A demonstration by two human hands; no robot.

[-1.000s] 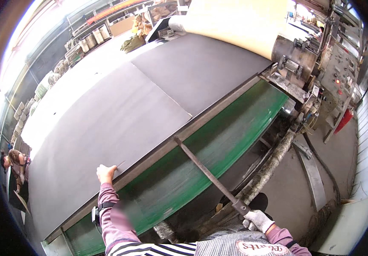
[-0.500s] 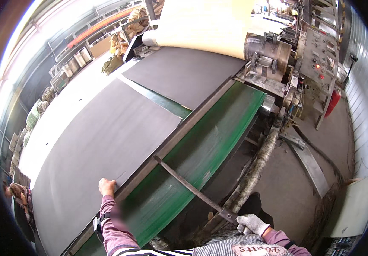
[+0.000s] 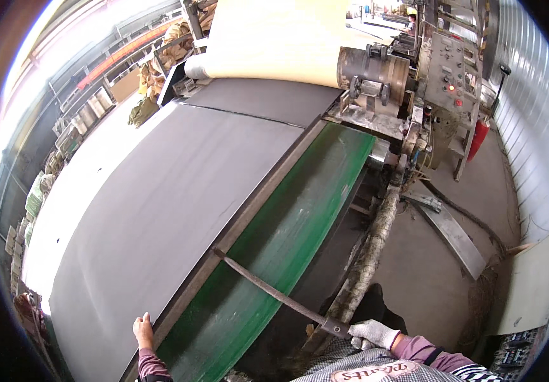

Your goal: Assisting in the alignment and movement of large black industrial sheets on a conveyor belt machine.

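A wide dark grey sheet (image 3: 160, 191) lies on a long machine bed with a green side panel (image 3: 274, 248). My left hand (image 3: 142, 330), bare, rests flat on the near edge of the sheet. My right hand (image 3: 371, 332), in a white glove, grips the handle end of a long metal rod (image 3: 274, 294). The rod slants up to the left and its tip touches the dark edge strip between sheet and green panel.
A large cream roll (image 3: 274, 41) and a metal roller (image 3: 370, 70) stand at the far end. A control box (image 3: 446, 70) and a red cylinder (image 3: 477, 140) are at the right. A wrapped pipe (image 3: 370, 248) runs along the concrete floor. Stacked goods line the left.
My view has shifted along the bed, so the roll and control box look nearer. The seam between two sheets has moved far away. Both hands keep their hold.
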